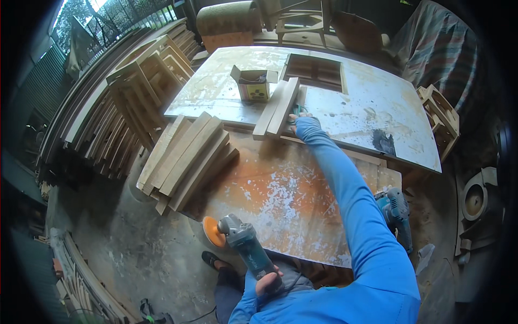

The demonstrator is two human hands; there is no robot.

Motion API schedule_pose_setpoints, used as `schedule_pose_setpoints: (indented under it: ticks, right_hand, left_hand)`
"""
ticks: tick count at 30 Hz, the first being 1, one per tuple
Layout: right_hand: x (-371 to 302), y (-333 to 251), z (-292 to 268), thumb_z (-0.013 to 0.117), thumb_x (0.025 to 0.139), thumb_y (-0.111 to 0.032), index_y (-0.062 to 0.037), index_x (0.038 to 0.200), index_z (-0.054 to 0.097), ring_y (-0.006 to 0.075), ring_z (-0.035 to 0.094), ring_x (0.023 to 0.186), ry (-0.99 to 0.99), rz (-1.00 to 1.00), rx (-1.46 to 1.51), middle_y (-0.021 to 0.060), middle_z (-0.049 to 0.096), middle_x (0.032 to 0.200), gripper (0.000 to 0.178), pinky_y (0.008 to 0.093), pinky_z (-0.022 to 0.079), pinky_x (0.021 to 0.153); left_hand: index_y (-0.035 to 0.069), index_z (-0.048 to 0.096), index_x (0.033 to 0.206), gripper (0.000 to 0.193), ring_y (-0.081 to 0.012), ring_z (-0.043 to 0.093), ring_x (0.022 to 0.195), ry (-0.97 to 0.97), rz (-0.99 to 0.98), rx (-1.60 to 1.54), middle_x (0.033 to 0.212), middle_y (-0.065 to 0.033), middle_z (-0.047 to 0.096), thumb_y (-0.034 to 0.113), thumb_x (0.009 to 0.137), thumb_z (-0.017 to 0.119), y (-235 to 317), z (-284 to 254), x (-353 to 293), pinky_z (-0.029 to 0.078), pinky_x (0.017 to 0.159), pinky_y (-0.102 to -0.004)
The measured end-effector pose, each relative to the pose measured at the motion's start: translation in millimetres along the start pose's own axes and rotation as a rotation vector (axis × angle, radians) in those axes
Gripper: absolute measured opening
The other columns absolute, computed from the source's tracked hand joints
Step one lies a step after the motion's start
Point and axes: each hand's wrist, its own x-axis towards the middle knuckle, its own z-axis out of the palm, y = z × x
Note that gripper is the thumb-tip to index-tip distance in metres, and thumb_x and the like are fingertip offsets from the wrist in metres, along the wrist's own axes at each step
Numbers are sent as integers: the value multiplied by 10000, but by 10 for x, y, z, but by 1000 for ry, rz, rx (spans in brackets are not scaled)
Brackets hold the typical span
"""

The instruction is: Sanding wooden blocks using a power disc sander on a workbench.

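Small open cardboard box (253,85) sits on the pale upper board (377,108), flaps up; contents can't be made out, only a dark printed side w/ round spots shows. Just right of the box lie two wooden slats (279,108), side by side, running diagonally, near ends at the board's front edge. Right hand (295,117), at the end of a long blue sleeve, reaches to those slats; it touches their right edge near the lower end, but the fingers are mostly hidden behind sleeve and wood, so can't tell whether they're curled round a slat or just resting on it. Left hand (268,282) is wrapped tight round the rear handle of a teal angle grinder (243,243), held low by the person's body, its orange sanding disc (212,232) pointing out over the floor, just off the corner of the rust-stained lower sheet (280,200). A fanned stack of wooden slats (186,159) lies on that sheet's left part, well apart from both hands. A second teal power tool (396,213) lies at the sheet's right edge, partly covered by the right arm. Rectangular cut-out (315,71) in the upper board shows timber beneath; detail unclear. Wooden frames (140,92) pile up at left, edges bent by the lens; a dark shoe (213,261) shows below the grinder.
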Motion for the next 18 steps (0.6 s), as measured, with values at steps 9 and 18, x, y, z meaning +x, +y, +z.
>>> schedule_pose_setpoints:
  ticks: [9, 18]
  right_hand:
    - [-198, 455, -111, 746, 840, -353, -130, 1022, 701, 342, 688, 862, -77, -128, -178, 196, 682, 928, 291, 463, 533, 750]
    - [-829, 1271, -233, 741, 863, -175, -111, 949, 713, 312, 689, 810, -192, -272, -33, 161, 699, 894, 111, 389, 544, 737]
  left_hand:
    - [-20, 554, 1196, 477, -296, 710, 949, -47, -18, 38, 1033, -143, 665, 169, 819, 776, 160, -8, 40, 584, 833, -420]
    - [-22, 539, 1198, 473, -296, 711, 944, -79, -107, 16, 1039, -148, 657, 125, 818, 779, 158, 45, -18, 579, 854, -420]
